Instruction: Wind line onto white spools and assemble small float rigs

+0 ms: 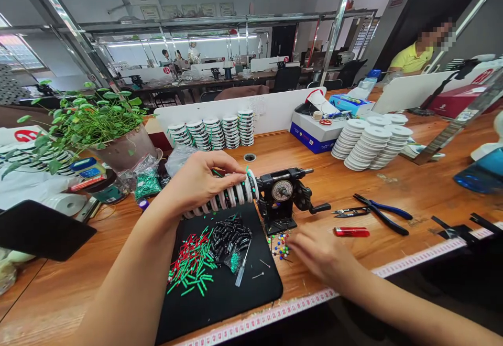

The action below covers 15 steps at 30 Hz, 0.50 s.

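My left hand (206, 178) reaches over a row of white spools (230, 197) on the shaft of a black hand-crank winder (282, 191). Its thumb and forefinger pinch the rim of the spool nearest the winder, where a bit of green shows. My right hand (316, 254) is low over the table, fingers bent together at a scatter of colourful ball-head pins (281, 246); its fingertips are partly hidden. On a black mat (220, 312) below the spools lie red and green small sticks (192, 262), black tubular pieces (231, 236) and a bag of green beads (234, 263).
Pliers (383, 215), snips (351, 212) and a red lighter (351, 232) lie to the right. White spool stacks (371, 144) and a blue-white box (314, 133) stand behind. A potted plant (121, 144) is at left. A measuring tape (291, 312) runs along the front edge.
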Tool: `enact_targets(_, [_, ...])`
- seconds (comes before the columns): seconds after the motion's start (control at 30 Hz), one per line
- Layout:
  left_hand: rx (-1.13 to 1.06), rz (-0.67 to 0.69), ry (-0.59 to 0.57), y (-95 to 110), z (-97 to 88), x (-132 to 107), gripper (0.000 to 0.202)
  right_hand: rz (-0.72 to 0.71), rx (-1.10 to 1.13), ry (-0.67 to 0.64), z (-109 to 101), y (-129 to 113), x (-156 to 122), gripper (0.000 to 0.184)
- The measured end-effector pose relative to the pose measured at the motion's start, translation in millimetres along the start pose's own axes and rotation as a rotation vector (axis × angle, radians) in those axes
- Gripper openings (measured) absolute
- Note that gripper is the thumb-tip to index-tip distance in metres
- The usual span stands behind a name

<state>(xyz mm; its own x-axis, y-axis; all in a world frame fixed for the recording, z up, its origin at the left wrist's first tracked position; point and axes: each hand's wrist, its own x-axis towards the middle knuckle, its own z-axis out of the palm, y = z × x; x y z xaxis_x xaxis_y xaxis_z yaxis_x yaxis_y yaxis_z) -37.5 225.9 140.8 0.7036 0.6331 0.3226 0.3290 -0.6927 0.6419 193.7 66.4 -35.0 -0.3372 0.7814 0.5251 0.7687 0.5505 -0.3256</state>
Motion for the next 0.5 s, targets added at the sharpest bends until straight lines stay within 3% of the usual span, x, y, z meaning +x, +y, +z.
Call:
enact_targets(0.1, [-0.007, 0.035, -0.007, -0.3, -0.4, -0.7, 0.014, 0.171, -0.003, -0.037, -4.6, 22.4, -7.7, 0.017])
enact_targets(0.2, [0.013, 0.004, -0.002, -1.0, -1.8, 0.0, 0.014, 0.266, 0.052, -0.132, -1.7, 29.7, -11.1, 0.011])
enact_targets(0.37, [-0.003, -0.129, -0.035, -3.8, -4.8, 3.5, 0.020, 0.324, 0.059, -0.164, 3.9, 25.6, -7.0, 0.011])
enact_targets(0.5, [-0.005, -0.150, -0.055, -3.3, -6.2, 4.1, 0.022, 0.363, 0.099, -0.187, 2.4, 25.9, -1.5, 0.014])
